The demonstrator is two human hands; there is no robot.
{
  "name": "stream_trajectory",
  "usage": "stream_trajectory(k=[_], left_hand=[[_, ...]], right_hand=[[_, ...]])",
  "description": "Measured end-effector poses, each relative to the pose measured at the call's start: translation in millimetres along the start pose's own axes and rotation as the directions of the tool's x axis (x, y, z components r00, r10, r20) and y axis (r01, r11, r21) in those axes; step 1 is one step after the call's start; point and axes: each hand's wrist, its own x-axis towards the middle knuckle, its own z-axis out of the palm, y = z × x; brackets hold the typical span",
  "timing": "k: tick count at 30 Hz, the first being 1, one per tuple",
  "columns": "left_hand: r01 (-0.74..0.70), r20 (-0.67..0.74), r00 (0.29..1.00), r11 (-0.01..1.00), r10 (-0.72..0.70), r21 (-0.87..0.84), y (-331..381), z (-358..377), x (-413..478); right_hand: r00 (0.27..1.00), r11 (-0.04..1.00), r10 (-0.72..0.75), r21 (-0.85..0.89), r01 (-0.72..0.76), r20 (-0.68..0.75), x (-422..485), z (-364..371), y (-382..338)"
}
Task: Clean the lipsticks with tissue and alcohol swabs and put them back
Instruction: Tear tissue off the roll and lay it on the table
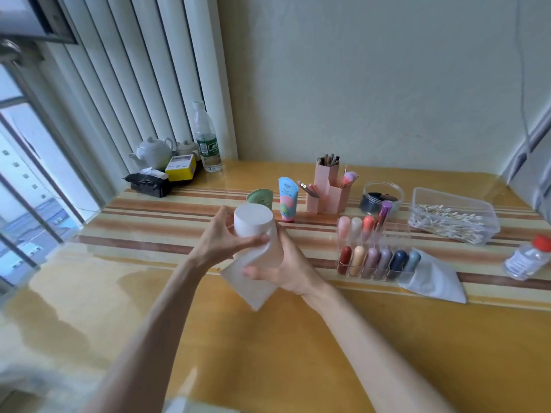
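A glossy yellow bench (387, 338) crossed by a striped runner fills the lower half of the frame. At centre, lifted above it, the left hand (222, 238) has its fingers curled round a white cylindrical container (253, 222). Just below, the right hand (287, 268) grips a folded white tissue (253, 289) that lies against the container's underside.

At right, a clear tub of cotton swabs (453, 217) stands behind a clear organizer (396, 234). The organizer holds the lipsticks (372, 257): six upright in the front row, with three pale ones and a tilted purple tube in the row behind. A white pouch (432, 277) lies against the organizer's right end.

Above centre stands a pink hexagonal brush holder (328, 190), with a blue and pink squeeze tube (287, 201) to its left. A water bottle (207, 138) and a white teapot (153, 152) stand at upper left. A small red-capped bottle (526, 259) sits at the right edge.
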Motion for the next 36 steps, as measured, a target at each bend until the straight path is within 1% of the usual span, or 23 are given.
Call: stream_trajectory(k=[2,4,6,8,10,11,12,14,15,17,22,25,27,30,32,34,36], left_hand=[[-0.04,-0.006,0.999,0.999,0.04,-0.025,11.5,3.7,-5.2],[-0.08,0.009,0.997,0.996,0.08,-0.029,22.7,5.5,-9.2],[-0.062,-0.013,0.998,0.998,0.063,0.019,33.8,6.9,-11.4],[-0.018,-0.065,0.998,0.997,0.022,0.069,43.1,8.8,-13.3],[0.013,-0.094,0.996,0.997,-0.006,0.07,48.0,10.1,-15.5],[0.023,-0.098,0.995,0.998,-0.017,0.061,49.6,10.1,-17.4],[0.027,-0.098,0.995,0.998,-0.022,0.054,50.3,9.9,-19.1],[0.041,-0.098,0.994,0.998,-0.037,0.042,50.7,9.3,-23.1],[0.057,-0.107,0.993,0.998,-0.054,0.028,51.3,9.0,-25.2],[0.087,-0.114,0.99,0.996,-0.087,-0.004,51.1,7.8,-28.8],[0.126,-0.097,0.985,0.982,-0.141,-0.143,48.9,11.8,-35.5],[0.122,-0.107,0.983,0.965,-0.15,-0.233,45.5,18.6,-38.6],[0.133,-0.105,0.98,0.948,-0.17,-0.29,43.2,22.9,-41.5],[0.145,-0.057,0.982,0.918,-0.178,-0.369,39.3,23.7,-46.2],[0.143,-0.019,0.987,0.912,-0.162,-0.384,35.8,18.9,-47.7],[0.136,0.015,0.99,0.93,-0.139,-0.341,32.3,13.6,-48.4],[0.128,0.046,0.992,0.942,-0.12,-0.311,30.7,12.4,-50.1]], right_hand=[[0.999,0.999,-0.011,-0.049,0.008,-0.051,1.1,9.1,0.8],[0.988,0.98,0.033,-0.191,-0.062,-0.154,-2.0,19.7,-0.1],[0.975,0.95,-0.018,-0.307,-0.052,-0.221,-7.2,27.8,3.2],[0.969,0.914,-0.068,-0.404,-0.036,-0.239,-14.4,29.8,5.9],[0.957,0.888,-0.112,-0.46,-0.025,-0.268,-23.3,29.5,4.7],[0.938,0.896,-0.128,-0.444,-0.031,-0.322,-28.6,28.9,3.8],[0.904,0.915,-0.143,-0.402,-0.034,-0.403,-33.1,26.8,4.1],[0.803,0.946,-0.166,-0.322,-0.034,-0.572,-39.8,17.4,4.6],[0.755,0.955,-0.165,-0.294,-0.038,-0.635,-41.7,10.9,4.4],[0.7,0.963,-0.167,-0.268,-0.036,-0.694,-47.4,-1.6,0.3],[0.617,0.94,-0.257,-0.341,-0.02,-0.744,-59.8,-16.2,-5.5],[0.605,0.943,-0.246,-0.33,-0.03,-0.758,-60.7,-15.3,2.0],[0.591,0.951,-0.243,-0.31,-0.012,-0.769,-62.7,-12.5,4.1],[0.602,0.965,-0.219,-0.261,0.018,-0.768,-62.9,-14.3,10.4],[0.647,0.969,-0.209,-0.244,0.036,-0.733,-61.2,-18.7,17.1],[0.651,0.951,-0.251,-0.306,0.03,-0.717,-59.5,-23.9,24.8],[0.621,0.916,-0.311,-0.401,-0.005,-0.72,-61.6,-27.4,26.9]])
